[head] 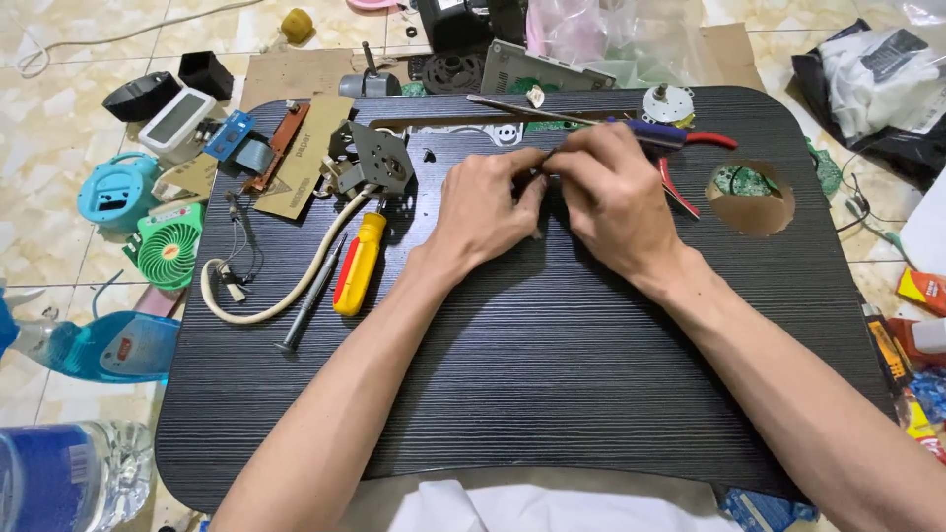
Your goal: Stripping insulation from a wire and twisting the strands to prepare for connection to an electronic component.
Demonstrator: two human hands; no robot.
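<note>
Both of my hands meet near the back middle of a black wood-grain lap table [552,374]. My left hand [488,202] and my right hand [611,192] pinch a small dark part [545,169] between their fingertips; the part is mostly hidden by the fingers. A long thin screwdriver with a purple handle [650,130] lies just behind my right hand. Red-handled pliers [690,172] lie partly under that hand.
A yellow-and-red screwdriver [357,264], a grey metal mechanism [370,158] with a cream cable [296,286] and a dark tool lie at the left. A round hole [751,197] is at the table's right. Small motor [668,102], green fan [168,246], bottles and clutter surround it on the floor.
</note>
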